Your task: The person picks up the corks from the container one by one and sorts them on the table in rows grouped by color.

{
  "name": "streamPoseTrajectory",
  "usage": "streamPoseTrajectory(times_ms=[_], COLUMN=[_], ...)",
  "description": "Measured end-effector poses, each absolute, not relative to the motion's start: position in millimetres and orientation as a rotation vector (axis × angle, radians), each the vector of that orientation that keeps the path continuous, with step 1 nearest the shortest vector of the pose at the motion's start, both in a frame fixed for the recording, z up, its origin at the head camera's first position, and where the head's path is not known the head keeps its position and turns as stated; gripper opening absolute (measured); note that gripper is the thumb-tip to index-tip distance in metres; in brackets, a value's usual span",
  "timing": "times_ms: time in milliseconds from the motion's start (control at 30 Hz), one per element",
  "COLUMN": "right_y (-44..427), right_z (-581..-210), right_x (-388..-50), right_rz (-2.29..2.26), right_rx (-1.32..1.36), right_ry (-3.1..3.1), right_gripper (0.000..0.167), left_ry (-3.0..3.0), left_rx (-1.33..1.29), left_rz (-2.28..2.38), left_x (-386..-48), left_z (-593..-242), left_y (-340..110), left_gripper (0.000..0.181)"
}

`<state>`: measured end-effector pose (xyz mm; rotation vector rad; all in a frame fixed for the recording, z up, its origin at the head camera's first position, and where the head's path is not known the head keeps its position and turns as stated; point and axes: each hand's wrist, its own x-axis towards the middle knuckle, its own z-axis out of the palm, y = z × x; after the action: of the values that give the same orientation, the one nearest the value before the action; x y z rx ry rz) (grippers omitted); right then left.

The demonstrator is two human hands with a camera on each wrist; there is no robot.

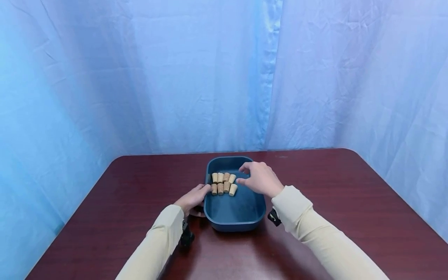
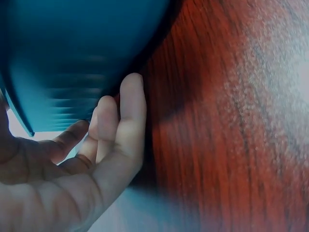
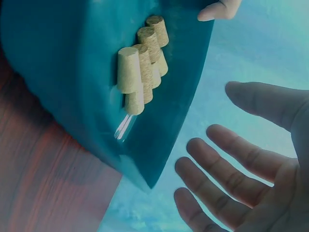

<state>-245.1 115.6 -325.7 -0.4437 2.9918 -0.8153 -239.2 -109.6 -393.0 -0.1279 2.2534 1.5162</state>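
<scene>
Perhaps worry most, in the head view, about upsetting the corks (image 1: 226, 187), eight by count, set in two short rows inside the blue bin (image 1: 234, 226), toward its left wall. Note the right hand (image 1: 261, 179) poised above the bin's right side, with fingers (image 1: 245, 166) apart and grasping nothing; might well clip the slanted pair at the right end by dipping too low or sweeping leftward, and so break the rows. Notice, too, the left hand (image 1: 190, 197) at the left wall, with thumb (image 1: 207, 188) over the rim close beside the end corks; could nudge those with a careless shift of that thumb. In the left wrist view, find fingers (image 2: 133, 108) bent in against the outer wall, low down near the dark red surface (image 2: 227, 121); looks like a grip on the bin's side, so could tip or drag the whole bin by pulling too hard, and send corks rolling. In the right wrist view, see released, spread fingers touching neither rim nor corks. Make the corks out, past the rim, as small plugs with one end narrower than the other, some pale and nearly plain, others browner and speckled, all matt and bunched close, overlapping from this angle. Cannot tell surely whether upright or lying. Would probably roll in a curve if knocked over, given the taper.
</scene>
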Motion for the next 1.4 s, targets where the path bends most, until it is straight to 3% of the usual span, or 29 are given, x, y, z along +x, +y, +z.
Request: streamPoseTrajectory(times_ms=[900,1267,1400], right_y=[83,72,74], right_z=[-328,-332,-334], right_x=[-264,-268,-267], right_rz=[-0.656,-0.558,-0.516], right_rx=[-0.28,-0.26,-0.242], right_ry=[2.874,2.847,2.837], right_gripper=[0.036,0.029,0.018], left_ry=[2.249,2.255,2.243], left_rx=[-0.166,-0.175,-0.166], left_rz=[1.512,1.499,1.502], left_x=[-238,-240,-239], left_z=[-391,-391,-391], left_y=[-106,-109,-104], left_gripper=[0.058,0.057,0.057])
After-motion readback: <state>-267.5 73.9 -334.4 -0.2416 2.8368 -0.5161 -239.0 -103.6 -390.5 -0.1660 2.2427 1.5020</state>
